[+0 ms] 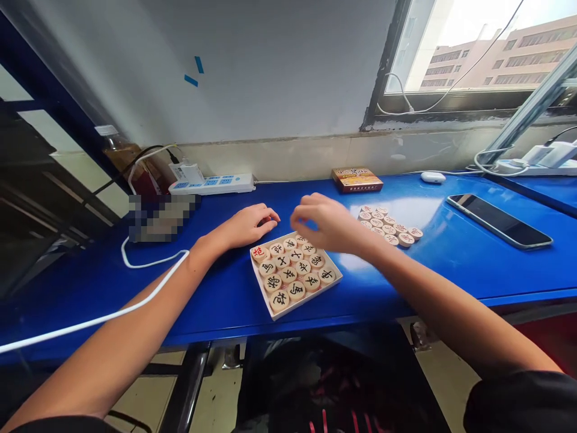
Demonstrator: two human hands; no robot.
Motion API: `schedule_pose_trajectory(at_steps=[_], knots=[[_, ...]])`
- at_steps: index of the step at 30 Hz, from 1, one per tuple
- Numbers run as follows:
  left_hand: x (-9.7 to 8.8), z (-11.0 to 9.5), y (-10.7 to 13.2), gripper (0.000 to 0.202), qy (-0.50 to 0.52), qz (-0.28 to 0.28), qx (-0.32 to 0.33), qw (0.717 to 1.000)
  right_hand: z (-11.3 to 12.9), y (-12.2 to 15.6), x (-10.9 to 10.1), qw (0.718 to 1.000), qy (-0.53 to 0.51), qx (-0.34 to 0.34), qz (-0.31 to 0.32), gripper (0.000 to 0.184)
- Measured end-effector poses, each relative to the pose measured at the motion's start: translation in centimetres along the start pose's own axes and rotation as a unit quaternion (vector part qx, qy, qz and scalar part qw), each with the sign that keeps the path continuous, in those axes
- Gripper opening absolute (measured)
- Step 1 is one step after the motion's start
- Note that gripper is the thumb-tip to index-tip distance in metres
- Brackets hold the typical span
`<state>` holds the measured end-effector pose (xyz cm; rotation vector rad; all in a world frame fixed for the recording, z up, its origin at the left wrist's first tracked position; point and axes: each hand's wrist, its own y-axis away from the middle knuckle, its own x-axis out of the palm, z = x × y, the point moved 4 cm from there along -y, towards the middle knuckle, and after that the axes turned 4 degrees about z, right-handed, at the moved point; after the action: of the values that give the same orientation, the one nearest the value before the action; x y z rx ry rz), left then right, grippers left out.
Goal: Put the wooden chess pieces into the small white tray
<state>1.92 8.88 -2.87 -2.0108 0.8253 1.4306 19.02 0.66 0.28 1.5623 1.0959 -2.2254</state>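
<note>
Shown here, a person works with both bare hands at a shallow white rectangular tray point(306, 299) packed with round pale-wood Chinese chess pieces point(288, 270), their characters black except for one red at the tray's left corner. The left hand point(250, 225) lies curled at the tray's far corner, and its bent fingers hide whatever is beneath them, so no grasp can be confirmed. The right hand point(327, 225) hangs just above the far edge, fingers loosely curved; no piece shows in them, but its grip cannot be told for certain. Just right of it sits a loose group of matching wooden pieces point(383, 225). Each disc probably feels light, stiff and smooth, and is best pinched by its rim between thumb and fingertip; those in the tray sit so close that the rims may be hard to reach. Beneath everything runs a glossy blue tabletop point(451, 270), which may let the discs slide. On it lie a black smartphone point(499, 221), a small red-and-gold box point(357, 179) and a white power strip point(211, 184). Behind rises a pale grey wall point(270, 72), and a window point(478, 48) at the right looks out on a tan building point(496, 54).
</note>
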Motion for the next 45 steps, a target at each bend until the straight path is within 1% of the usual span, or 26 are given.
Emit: schedule_pose_trajectory(at_steps=[1, 3, 4, 5, 6, 7, 8, 9, 11, 14, 16, 19, 21, 23, 27, 32, 36, 39, 45], knots=[[-0.2, 0.2, 0.1, 0.035, 0.002, 0.004, -0.009, 1.0, -1.5, 0.3, -0.4, 0.999, 0.021, 0.046, 0.017, 0.016], [-0.8, 0.2, 0.4, 0.038, 0.007, 0.029, -0.026, 0.999, -4.3, 1.1, -0.5, 0.986, 0.043, 0.123, 0.108, 0.012], [-1.1, 0.0, 0.7, 0.04, 0.013, 0.055, -0.032, 0.998, -5.5, 1.6, -0.3, 0.975, 0.038, 0.152, 0.16, 0.015], [-1.5, -0.4, 1.0, 0.042, 0.02, 0.087, -0.036, 0.995, -6.4, 2.0, -0.1, 0.965, 0.031, 0.17, 0.198, 0.018], [-1.7, -0.7, 1.4, 0.044, 0.032, 0.131, -0.042, 0.99, -7.1, 2.3, 0.1, 0.957, 0.022, 0.182, 0.223, 0.021], [-1.9, -1.1, 1.9, 0.044, 0.043, 0.172, -0.051, 0.983, -7.5, 2.5, 0.3, 0.955, 0.016, 0.186, 0.232, 0.021], [-2.2, -1.5, 2.3, 0.042, 0.051, 0.2, -0.058, 0.977, -7.7, 2.5, 0.4, 0.957, 0.015, 0.183, 0.226, 0.02], [-2.4, -1.7, 2.7, 0.039, 0.056, 0.216, -0.065, 0.973, -7.7, 2.3, 0.5, 0.961, 0.015, 0.176, 0.211, 0.019], [-2.8, -2.0, 3.1, 0.035, 0.055, 0.227, -0.071, 0.97, -6.9, 1.7, 0.4, 0.974, 0.007, 0.146, 0.175, 0.017], [-2.8, -1.9, 3.2, 0.032, 0.05, 0.231, -0.064, 0.97, -4.2, 0.9, 0.0, 0.989, -0.029, 0.079, 0.124, 0.017], [-2.6, -1.8, 3.1, 0.032, 0.049, 0.237, -0.056, 0.969, -2.0, 0.6, -0.1, 0.992, -0.048, 0.042, 0.112, 0.019], [-2.4, -1.7, 3.1, 0.032, 0.051, 0.242, -0.053, 0.967, 1.1, 0.6, 0.1, 0.994, -0.047, -0.005, 0.099, 0.022], [-2.4, -1.7, 3.1, 0.031, 0.058, 0.239, -0.054, 0.968, 2.5, 0.6, 0.5, 0.995, -0.042, -0.031, 0.089, 0.023], [-2.5, -1.8, 3.1, 0.03, 0.067, 0.235, -0.057, 0.968, 3.2, 0.7, 1.0, 0.994, -0.044, -0.053, 0.086, 0.023], [-2.6, -1.9, 3.2, 0.028, 0.081, 0.229, -0.063, 0.968, 3.4, 0.8, 1.6, 0.992, -0.029, -0.08, 0.088, 0.025], [-2.6, -2.1, 3.2, 0.029, 0.078, 0.23, -0.065, 0.968, 3.7, 1.0, 1.8, 0.992, -0.023, -0.097, 0.076, 0.016], [-2.6, -2.2, 3.2, 0.029, 0.067, 0.235, -0.061, 0.968, 4.1, 1.1, 2.2, 0.99, -0.037, -0.104, 0.089, 0.02], [-2.6, -2.3, 3.2, 0.029, 0.06, 0.237, -0.06, 0.968, 3.9, 0.9, 2.5, 0.991, -0.036, -0.088, 0.092, 0.021], [-2.5, -2.2, 3.2, 0.03, 0.051, 0.242, -0.05, 0.968, 2.7, -0.1, 2.8, 0.995, -0.052, -0.028, 0.08, 0.018]])
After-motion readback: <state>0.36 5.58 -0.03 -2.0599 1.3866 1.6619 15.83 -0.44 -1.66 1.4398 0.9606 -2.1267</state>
